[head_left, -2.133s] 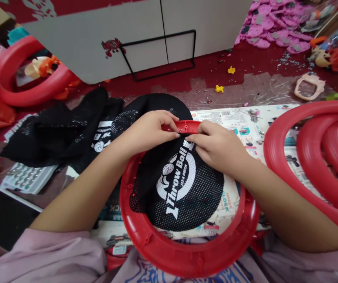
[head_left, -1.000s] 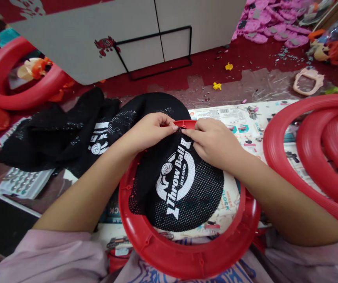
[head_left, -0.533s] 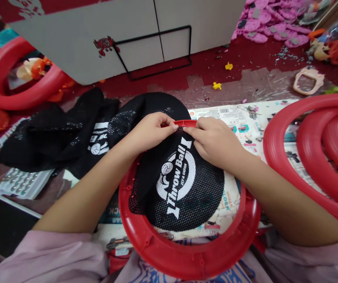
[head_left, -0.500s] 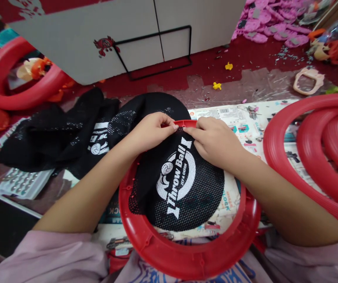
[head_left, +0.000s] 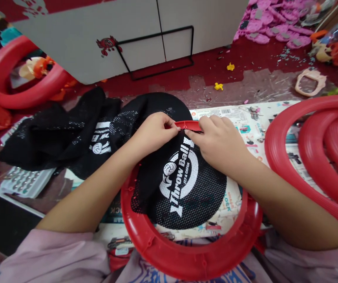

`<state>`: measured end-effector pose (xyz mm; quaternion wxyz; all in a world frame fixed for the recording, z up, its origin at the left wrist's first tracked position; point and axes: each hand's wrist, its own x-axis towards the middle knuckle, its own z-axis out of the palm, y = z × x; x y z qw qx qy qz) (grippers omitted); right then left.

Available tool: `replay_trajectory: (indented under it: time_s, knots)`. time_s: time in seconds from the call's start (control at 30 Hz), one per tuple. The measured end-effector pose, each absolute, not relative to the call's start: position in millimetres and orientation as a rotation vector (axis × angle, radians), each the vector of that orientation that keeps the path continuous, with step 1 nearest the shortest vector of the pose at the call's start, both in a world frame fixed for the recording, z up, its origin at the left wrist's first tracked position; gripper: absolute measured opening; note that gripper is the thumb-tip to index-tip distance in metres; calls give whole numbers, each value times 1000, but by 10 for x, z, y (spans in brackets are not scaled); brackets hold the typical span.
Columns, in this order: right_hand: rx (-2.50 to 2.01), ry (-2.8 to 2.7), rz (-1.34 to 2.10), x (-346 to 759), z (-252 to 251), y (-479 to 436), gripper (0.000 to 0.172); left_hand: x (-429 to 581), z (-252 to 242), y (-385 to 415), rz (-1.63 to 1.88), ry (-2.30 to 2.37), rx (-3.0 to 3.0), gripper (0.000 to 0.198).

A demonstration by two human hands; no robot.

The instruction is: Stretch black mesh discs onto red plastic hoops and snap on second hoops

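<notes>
A red plastic ring (head_left: pixel 192 262) lies in front of me, its ribbed inner side up. Across its opening hangs a round black mesh net (head_left: pixel 207 196) printed "Throw Ball" in white. My left hand (head_left: pixel 158 131) pinches the net's top edge at the far rim of the ring, fingers closed. Right beside it, my right hand (head_left: pixel 218 137) presses the same edge with thumb and forefinger, its other fingers curled. The fingertips of both hands nearly meet at a small post on the rim. The net's lower edge lies loose inside the ring.
More black mesh nets (head_left: pixel 77 129) are heaped at the left, near a tray of small metal parts (head_left: pixel 24 181). Several red rings (head_left: pixel 280 129) are stacked at the right. A white panel (head_left: pixel 139 23) with a black wire frame stands behind. Pink pieces (head_left: pixel 265 19) lie piled at the back right.
The whole view has shifted slightly. Both hands stay on the net's top edge at the far rim, with only small finger movements.
</notes>
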<state>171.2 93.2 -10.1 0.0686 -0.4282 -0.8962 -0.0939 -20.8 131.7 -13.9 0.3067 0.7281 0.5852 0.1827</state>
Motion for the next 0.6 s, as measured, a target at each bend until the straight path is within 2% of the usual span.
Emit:
replay_trajectory:
  time_s: [0.33,0.6]
  knots:
    - [-1282,-2723,-202,1750,-81,898,32,-207,-148,1299,516,1485,2042,14]
    - [-1381,-2714,163,1760,13,825,21,-479,127,1359,98,1352,2231,21]
